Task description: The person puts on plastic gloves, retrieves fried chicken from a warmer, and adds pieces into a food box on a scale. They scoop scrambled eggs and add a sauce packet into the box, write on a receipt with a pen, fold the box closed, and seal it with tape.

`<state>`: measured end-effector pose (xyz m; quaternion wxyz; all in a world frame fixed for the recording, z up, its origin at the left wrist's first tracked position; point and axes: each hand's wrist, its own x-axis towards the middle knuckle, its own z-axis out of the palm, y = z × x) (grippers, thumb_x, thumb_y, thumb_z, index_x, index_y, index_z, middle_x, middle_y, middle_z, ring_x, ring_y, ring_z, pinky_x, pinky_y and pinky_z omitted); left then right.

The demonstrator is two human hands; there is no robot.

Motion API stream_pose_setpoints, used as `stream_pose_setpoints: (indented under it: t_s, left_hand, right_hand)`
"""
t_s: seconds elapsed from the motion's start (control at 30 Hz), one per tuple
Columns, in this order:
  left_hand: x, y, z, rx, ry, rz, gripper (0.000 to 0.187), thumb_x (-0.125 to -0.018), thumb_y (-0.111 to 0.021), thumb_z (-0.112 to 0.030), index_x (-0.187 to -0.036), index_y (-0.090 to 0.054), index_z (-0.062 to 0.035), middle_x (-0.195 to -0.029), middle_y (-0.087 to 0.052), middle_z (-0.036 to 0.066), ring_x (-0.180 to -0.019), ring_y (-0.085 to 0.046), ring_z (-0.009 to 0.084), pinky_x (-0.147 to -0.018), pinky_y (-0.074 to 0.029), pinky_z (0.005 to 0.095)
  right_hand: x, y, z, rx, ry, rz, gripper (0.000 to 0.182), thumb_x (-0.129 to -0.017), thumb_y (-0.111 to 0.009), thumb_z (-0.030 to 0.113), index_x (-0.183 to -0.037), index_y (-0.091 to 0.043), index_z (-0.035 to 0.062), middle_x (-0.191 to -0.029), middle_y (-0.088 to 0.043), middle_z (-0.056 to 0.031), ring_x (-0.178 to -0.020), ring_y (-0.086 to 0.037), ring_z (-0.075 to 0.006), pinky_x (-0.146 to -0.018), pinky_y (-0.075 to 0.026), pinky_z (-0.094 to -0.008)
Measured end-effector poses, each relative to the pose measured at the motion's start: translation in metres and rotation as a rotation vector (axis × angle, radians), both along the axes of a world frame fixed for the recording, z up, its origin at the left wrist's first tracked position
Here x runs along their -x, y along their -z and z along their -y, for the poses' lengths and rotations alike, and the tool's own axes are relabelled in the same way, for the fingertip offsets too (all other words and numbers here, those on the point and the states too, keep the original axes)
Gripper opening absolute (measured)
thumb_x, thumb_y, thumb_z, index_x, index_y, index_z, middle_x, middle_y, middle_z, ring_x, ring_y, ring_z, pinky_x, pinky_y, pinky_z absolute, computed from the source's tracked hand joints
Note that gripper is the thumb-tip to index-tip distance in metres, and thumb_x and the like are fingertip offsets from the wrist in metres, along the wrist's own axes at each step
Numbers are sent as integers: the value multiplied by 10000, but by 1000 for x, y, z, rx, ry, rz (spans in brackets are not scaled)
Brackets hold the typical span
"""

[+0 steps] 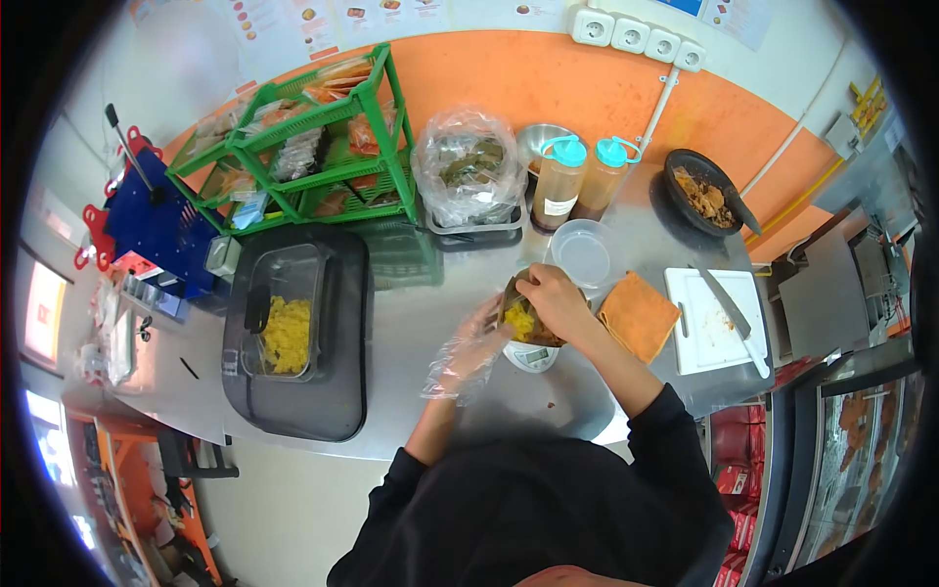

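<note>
"Both arms forward, and the hands are close together!"

"Left hand (471, 350) there in a loose, clear plastic glove (452, 367), fingers angled up toward the right hand (553, 301)."

"And that right hand's bare, back showing, fingers (528, 282) bent and reaching across to the left."

"Look at the right forearm (626, 370), slanting in from the lower right, skin showing up to the dark right sleeve (675, 435)."

"Left forearm (433, 428) rises more steeply, wrist under the glove, dark left sleeve (396, 484) below."
</note>
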<state>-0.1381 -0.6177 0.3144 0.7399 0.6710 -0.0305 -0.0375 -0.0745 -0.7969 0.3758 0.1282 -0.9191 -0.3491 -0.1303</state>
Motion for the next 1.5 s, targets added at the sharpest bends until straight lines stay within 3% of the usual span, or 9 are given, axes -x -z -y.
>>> stream_pose_setpoints:
  t_s: [0.1, 0.17, 1.1, 1.17, 1.23, 1.3, 1.37, 1.43, 1.5]
  left_hand:
    - [1, 0, 6, 297, 130, 40, 519, -914, -609, -65, -1390, -429, 39, -1292, -555, 133, -1181, -529, 204, -1020, -410, 342]
    - [0, -4, 3, 86, 98, 30, 495, -925, -577, -58, -1380, -426, 62, -1296, -549, 144, -1189, -522, 201, -1023, -409, 345]
    - [-1, -15, -5, 9, 125, -50, 543, -884, -649, -137, -1369, -469, 28, -1254, -585, 135, -1175, -536, 213, -997, -422, 324]
    - [-2, 1, -7, 165, 125, -53, 559, -881, -652, -126, -1378, -459, 39, -1321, -552, 163, -1230, -522, 250, -1045, -401, 363]
    - [3, -2, -12, 125, 103, -66, 564, -898, -649, -180, -1381, -459, 42, -1316, -555, 162, -1221, -526, 238, -1046, -400, 350]
    - [-2, 40, -22, 343, 25, -186, 576, -884, -670, -211, -1361, -478, 49, -1264, -587, 152, -1184, -545, 253, -1037, -409, 343]
    - [-24, 73, -37, 519, 372, 29, 453, -1018, -385, -235, -1413, -399, -14, -1388, -491, 103, -1266, -474, 207, -1067, -376, 366]
    - [-58, 122, -57, 679, 242, -260, 470, -1027, -318, -288, -1428, -374, -48, -1359, -513, 88, -1272, -459, 204, -1105, -317, 359]
    - [-122, 201, -93, 943, 178, -524, 491, -1036, -251, -341, -1442, -348, -83, -1329, -534, 73, -1278, -443, 201, -1143, -257, 351]
  right_hand:
    - [-4, 3, 4, 96, -8, 121, 134, -768, -597, 77, -881, -659, 43, -978, -568, -92, -947, -611, -267, -767, -541, -372]
    - [-6, 1, 10, 116, -31, 123, 132, -765, -601, 83, -875, -663, 46, -981, -570, -81, -960, -608, -256, -767, -541, -359]
    - [4, -6, 10, -47, -33, -262, 194, -788, -538, 25, -913, -679, -23, -1092, -644, -168, -979, -649, -321, -828, -540, -393]
    - [5, 12, 7, 130, 31, -300, 203, -807, -526, 54, -904, -680, -35, -1047, -656, -179, -972, -652, -334, -828, -540, -409]
    - [-5, 49, 8, -46, -68, -243, 207, -789, -559, 96, -890, -682, -36, -1018, -660, -187, -970, -655, -340, -822, -534, -440]
    - [-3, 50, 7, -181, -162, -83, 298, -676, -679, 139, -952, -679, 25, -1072, -647, -142, -970, -646, -318, -855, -521, -395]
    - [-8, 62, -3, -166, -51, -178, 207, -692, -649, 166, -823, -653, 6, -978, -655, -179, -903, -655, -324, -755, -516, -447]
    - [0, 41, -15, 75, 63, -342, 184, -731, -601, 157, -758, -632, -22, -927, -658, -220, -886, -650, -351, -754, -503, -468]
    - [-12, 71, -22, -147, 1, -182, 129, -670, -614, 44, -761, -692, -3, -833, -677, -225, -844, -667, -369, -699, -527, -479]
